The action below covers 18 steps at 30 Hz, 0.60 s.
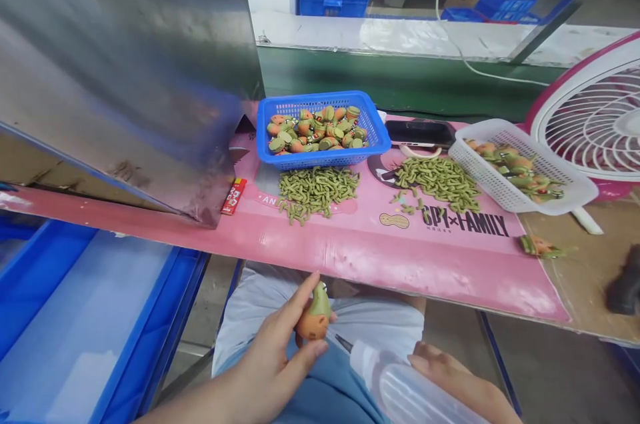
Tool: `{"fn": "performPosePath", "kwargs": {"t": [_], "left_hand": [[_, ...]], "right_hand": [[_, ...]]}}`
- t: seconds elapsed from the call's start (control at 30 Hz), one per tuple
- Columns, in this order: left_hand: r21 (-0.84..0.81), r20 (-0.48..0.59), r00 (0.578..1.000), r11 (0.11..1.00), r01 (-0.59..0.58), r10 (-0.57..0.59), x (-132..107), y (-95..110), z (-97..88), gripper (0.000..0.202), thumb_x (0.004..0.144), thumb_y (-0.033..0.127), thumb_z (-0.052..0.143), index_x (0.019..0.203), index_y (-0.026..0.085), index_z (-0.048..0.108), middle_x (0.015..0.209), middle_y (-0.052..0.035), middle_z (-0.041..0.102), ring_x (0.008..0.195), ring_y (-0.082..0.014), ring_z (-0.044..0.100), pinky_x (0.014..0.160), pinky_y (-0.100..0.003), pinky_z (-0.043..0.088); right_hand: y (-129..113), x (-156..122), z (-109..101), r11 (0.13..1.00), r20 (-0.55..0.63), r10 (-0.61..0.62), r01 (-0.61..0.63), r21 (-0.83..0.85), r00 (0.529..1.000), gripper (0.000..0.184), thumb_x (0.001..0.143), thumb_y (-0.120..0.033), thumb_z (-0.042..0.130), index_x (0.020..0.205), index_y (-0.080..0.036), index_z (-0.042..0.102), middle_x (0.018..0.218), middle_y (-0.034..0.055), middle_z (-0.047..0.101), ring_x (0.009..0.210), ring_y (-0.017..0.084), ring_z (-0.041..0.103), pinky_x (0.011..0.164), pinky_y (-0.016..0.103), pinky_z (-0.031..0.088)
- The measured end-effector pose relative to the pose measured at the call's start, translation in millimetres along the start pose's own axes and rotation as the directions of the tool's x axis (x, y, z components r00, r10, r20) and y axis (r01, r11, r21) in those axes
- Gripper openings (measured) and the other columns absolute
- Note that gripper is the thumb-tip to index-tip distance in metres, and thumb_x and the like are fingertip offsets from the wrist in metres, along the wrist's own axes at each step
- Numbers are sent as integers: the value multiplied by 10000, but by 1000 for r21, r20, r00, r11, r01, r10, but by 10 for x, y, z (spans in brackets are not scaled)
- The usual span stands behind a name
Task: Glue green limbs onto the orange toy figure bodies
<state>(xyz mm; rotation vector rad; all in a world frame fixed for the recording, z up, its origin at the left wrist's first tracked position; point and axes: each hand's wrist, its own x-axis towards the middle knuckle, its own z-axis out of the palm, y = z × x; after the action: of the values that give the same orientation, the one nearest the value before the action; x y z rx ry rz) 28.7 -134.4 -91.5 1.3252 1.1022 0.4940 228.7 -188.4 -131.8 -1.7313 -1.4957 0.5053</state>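
Between the thumb and fingers of my left hand (pixel 280 344) is a small green-and-orange figurine (pixel 316 317), held above my lap. My right hand (pixel 460 377) is wrapped round a translucent squeeze bottle (pixel 400 384) whose dark, thin nozzle points at the figurine, with a small gap between. On the table in front, a blue basket (pixel 325 159) holds many similar figurines. Piles of small curved green pieces (pixel 320 191) lie before it and further right. A white basket (pixel 530 191) at the right contains more green-and-orange pieces, and one such piece (pixel 540 247) lies on the table's right side.
A pink mat (pixel 380 257) covers the table. At the left stands a tall metal panel (pixel 130 64), with a red packet (pixel 234 196) beside it. A phone (pixel 420 133) lies behind the piles. A fan (pixel 595 111) stands at the right; a blue bin (pixel 80 331) is low at the left.
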Motion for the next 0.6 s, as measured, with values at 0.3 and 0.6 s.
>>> {"fn": "performPosePath", "kwargs": {"t": [0.3, 0.6], "left_hand": [[84, -18, 996, 993, -81, 83, 3, -18, -9, 586, 829, 224, 466, 1369, 247, 238, 1160, -38, 595, 1068, -176, 525, 981, -304, 330], [103, -16, 996, 991, -83, 85, 3, 23, -11, 589, 823, 209, 463, 1370, 215, 241, 1118, -37, 615, 1054, -166, 529, 946, -267, 358]], "right_hand": [[-2, -6, 43, 1000, -15, -23, 23, -17, 1000, 302, 798, -241, 554, 501, -246, 499, 419, -53, 467, 340, 118, 444, 340, 225, 328], [5, 52, 27, 996, 68, -27, 32, -87, 997, 328, 822, -307, 462, 498, -268, 483, 397, -41, 483, 313, 138, 429, 318, 257, 304]]}}
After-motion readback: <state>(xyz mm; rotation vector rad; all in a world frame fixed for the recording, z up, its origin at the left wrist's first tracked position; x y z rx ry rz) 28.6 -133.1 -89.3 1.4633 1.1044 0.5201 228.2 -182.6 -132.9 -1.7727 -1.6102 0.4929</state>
